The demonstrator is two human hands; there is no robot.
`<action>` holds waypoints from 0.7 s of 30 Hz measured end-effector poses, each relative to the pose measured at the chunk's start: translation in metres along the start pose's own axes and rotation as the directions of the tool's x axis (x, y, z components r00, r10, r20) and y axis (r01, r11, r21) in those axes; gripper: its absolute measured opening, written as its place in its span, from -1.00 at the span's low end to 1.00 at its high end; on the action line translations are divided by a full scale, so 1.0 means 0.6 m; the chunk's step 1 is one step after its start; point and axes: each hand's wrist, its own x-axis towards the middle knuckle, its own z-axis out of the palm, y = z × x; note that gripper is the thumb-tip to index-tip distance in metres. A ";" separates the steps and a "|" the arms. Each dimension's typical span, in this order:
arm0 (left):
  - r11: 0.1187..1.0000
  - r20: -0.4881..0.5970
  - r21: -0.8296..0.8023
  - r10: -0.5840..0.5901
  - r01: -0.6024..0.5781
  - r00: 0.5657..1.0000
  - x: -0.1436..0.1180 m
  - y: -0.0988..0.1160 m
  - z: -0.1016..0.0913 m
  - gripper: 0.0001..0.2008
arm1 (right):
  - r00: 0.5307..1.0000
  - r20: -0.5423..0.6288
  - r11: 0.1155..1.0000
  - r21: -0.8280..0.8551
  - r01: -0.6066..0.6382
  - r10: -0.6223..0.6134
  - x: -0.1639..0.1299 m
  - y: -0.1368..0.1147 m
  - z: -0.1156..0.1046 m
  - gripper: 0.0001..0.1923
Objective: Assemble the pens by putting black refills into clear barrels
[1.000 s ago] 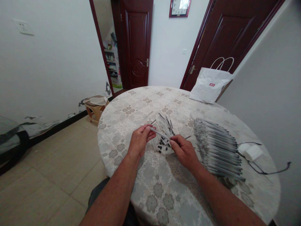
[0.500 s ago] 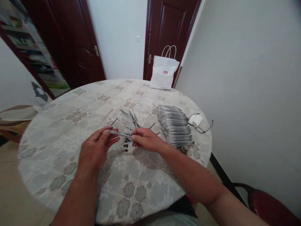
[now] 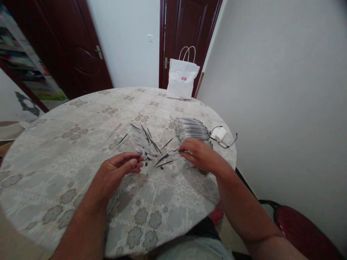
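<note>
My left hand (image 3: 121, 167) hovers over the near side of the table. Its thumb and fingers are drawn together near a tiny dark piece; what they grip, if anything, is unclear. To the right, my right hand (image 3: 199, 153) has its fingers pinched round what looks like a grey pen (image 3: 174, 153), partly hidden and blurred. That hand is at the near edge of a neat row of grey pens (image 3: 192, 128). Between the hands lies a loose pile of clear pen barrels (image 3: 135, 139) with thin dark refills (image 3: 149, 135). Small black caps (image 3: 146, 164) are scattered in front of it.
Beside the pen row are eyeglasses (image 3: 229, 146) and a small white box (image 3: 218, 133). A white paper bag (image 3: 182, 85) stands at the far edge of the round table, which has a patterned cloth (image 3: 81, 151). A red chair (image 3: 303, 231) is at lower right.
Half a second ago both hands held a grey pen between them. My right hand has since moved right to the pen row, and the left hand has let go of the pen.
</note>
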 end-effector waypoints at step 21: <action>0.999 -0.102 0.039 0.008 -0.004 0.995 0.006 0.000 -0.006 -0.66 | 0.923 0.170 0.919 -0.261 -0.295 0.344 -0.093 0.078 0.007 -0.85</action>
